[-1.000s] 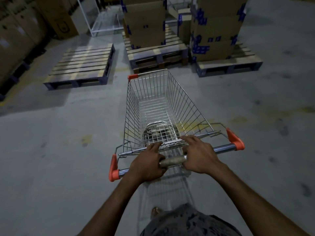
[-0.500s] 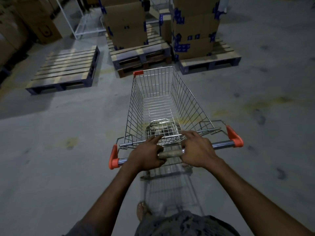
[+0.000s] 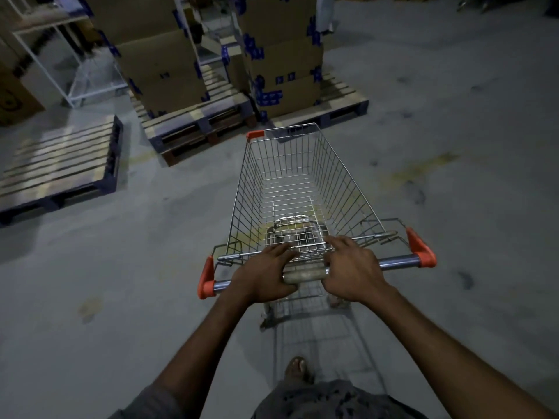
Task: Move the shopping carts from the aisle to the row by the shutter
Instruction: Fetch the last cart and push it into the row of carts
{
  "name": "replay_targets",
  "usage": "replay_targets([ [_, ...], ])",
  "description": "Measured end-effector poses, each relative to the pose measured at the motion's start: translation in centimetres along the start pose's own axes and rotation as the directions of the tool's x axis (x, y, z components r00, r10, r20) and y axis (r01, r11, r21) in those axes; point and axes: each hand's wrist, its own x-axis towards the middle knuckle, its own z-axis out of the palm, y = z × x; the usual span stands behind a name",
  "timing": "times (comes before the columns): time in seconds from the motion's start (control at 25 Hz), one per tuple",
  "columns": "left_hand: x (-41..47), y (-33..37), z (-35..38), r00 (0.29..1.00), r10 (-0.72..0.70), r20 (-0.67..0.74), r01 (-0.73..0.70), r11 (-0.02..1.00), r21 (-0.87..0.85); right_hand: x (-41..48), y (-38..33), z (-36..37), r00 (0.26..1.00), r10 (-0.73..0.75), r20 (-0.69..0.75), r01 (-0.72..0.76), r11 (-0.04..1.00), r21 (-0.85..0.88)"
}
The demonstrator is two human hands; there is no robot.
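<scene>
Two hands are closed on one shopping cart (image 3: 298,189), which stands at the centre of the view on the concrete floor (image 3: 453,146) with its nose pointing to 12 o'clock. The left hand (image 3: 264,278) and the right hand (image 3: 352,269) are wrapped round the handle bar (image 3: 305,276), side by side near its middle. This paired, central hold is judged to serve even pushing and steering. No goods are seen in the basket, and the child seat flap (image 3: 292,237) lies at its near end. Loaded pallets (image 3: 196,125) of cardboard boxes (image 3: 160,65) stand close ahead at 11 to 12 o'clock, and an unloaded pallet (image 3: 60,164) lies at 10 o'clock. A turn toward 1 o'clock is judged necessary to clear them. No shutter or row of carts is in view.
</scene>
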Motion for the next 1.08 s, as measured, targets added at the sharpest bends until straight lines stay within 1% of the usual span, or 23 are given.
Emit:
replay_targets([
  [0.12,2.6,0.1,-0.4,0.997,0.074,0.009,-0.075,0.997,0.028,0.5,1.2,0.6,0.997,0.061,-0.054,-0.061,0.998,-0.007],
  [0.28,6.0,-0.2,-1.1,0.988,0.144,0.047,-0.149,0.981,0.127,1.4,2.2,1.7,0.976,0.15,-0.155,-0.145,0.989,0.041],
  [0.44,9.4,-0.8,-1.7,0.968,0.248,0.042,-0.251,0.957,0.146,2.4,3.1,1.6,0.951,0.224,-0.215,-0.213,0.974,0.073],
  [0.64,13.7,-1.0,-2.5,0.939,0.342,0.039,-0.343,0.918,0.197,4.1,4.8,1.4,0.92,0.332,-0.208,-0.323,0.943,0.074],
  [0.88,19.2,0.1,-3.2,0.87,0.492,-0.027,-0.462,0.835,0.299,6.0,8.1,0.5,0.869,0.446,-0.213,-0.434,0.895,0.101],
  [1.08,25.4,2.0,-3.8,0.806,0.592,-0.008,-0.564,0.773,0.291,7.3,12.0,-0.2,0.823,0.549,-0.145,-0.539,0.836,0.104],
])
